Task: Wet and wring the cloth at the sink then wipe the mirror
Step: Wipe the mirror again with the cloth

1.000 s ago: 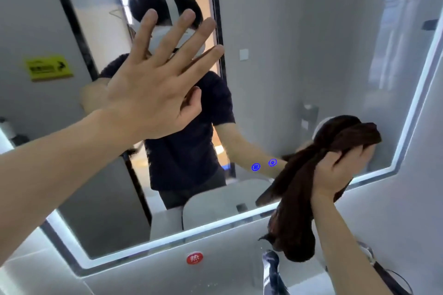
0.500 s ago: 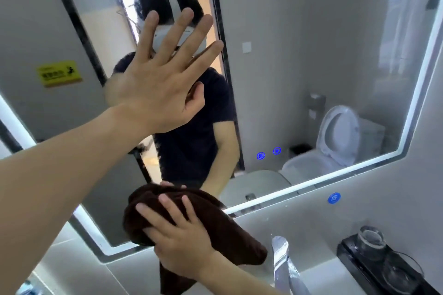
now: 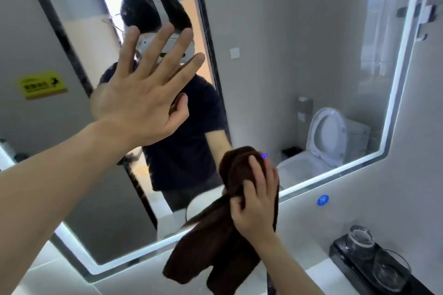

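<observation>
Left hand: the left hand [image 3: 141, 103] is raised in front of the mirror [image 3: 275, 43], fingers straight and spread wide, holding nothing; the palm faces the glass and seems to lie flat on it, though actual contact is hard to confirm from this angle.
Right hand: the right hand [image 3: 256, 201] has its fingers curled into the bunched top of the cloth [image 3: 215, 242], gripping it and pushing it against the glass.
Cloth: dark brown and thick, wadded under the right hand at the lower part of the mirror, near the bottom lit edge; its loose ends hang down past that edge, in front of the pale wall below.
Mirror: large, with a glowing white border; it reflects the person, a yellow sign [image 3: 42, 84] at left and a toilet [image 3: 327, 136] with its lid up at right.
Wall below the mirror: a round blue sticker [image 3: 322, 200] sits just under the lit edge, to the right of the right hand.
Lower right corner: a black tray [image 3: 340, 254] carries two clear glass tumblers [image 3: 361, 242], well apart from the cloth.
</observation>
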